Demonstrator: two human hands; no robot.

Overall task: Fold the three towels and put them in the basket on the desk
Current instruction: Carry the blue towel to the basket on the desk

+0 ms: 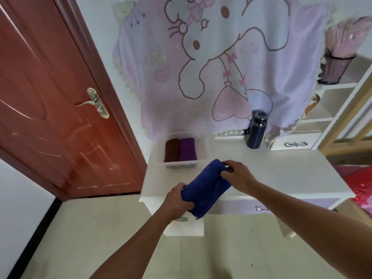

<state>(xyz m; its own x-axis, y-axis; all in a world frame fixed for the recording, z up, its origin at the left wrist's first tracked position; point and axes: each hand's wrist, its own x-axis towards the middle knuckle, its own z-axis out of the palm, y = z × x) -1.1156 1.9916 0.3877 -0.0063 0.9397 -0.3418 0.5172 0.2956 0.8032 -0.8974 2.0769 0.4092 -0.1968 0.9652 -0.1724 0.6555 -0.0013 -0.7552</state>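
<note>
A folded dark blue towel (207, 187) hangs in the air over the front of the white desk (281, 174). My left hand (178, 199) grips its near lower end. My right hand (236, 175) pinches its far upper end. Just beyond the towel stands a white perforated basket (182, 165) at the desk's back left. Inside it a folded brown towel (172, 151) lies on the left and a folded purple towel (187, 150) beside it on the right. The basket's right part shows bare white floor.
A dark blue flask (256, 132) stands at the back of the desk, right of the basket. A pink cartoon cloth (211, 63) hangs behind. A red-brown door (50, 109) is to the left, white shelves (330, 105) to the right.
</note>
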